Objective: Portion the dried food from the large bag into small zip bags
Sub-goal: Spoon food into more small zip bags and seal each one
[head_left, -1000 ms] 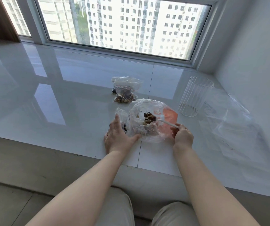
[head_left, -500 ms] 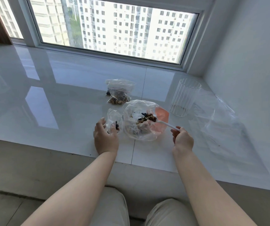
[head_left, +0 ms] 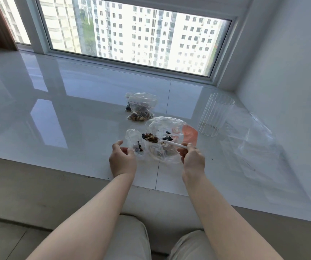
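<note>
Clear small zip bag (head_left: 135, 141) pinched in left hand (head_left: 122, 159).

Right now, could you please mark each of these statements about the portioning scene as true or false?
1. The right hand holds a white spoon loaded with dried food. True.
2. The left hand rests flat on the sill. False: it holds open a small zip bag, which already has a little food inside.
3. Filled small bags lie beyond the large bag, toward the window. True.
4. The clear ribbed cup lies on its side. False: it stands upright, right of the large bag.
5. The loaded spoon bowl sits beside the small bag's mouth. True.
</note>
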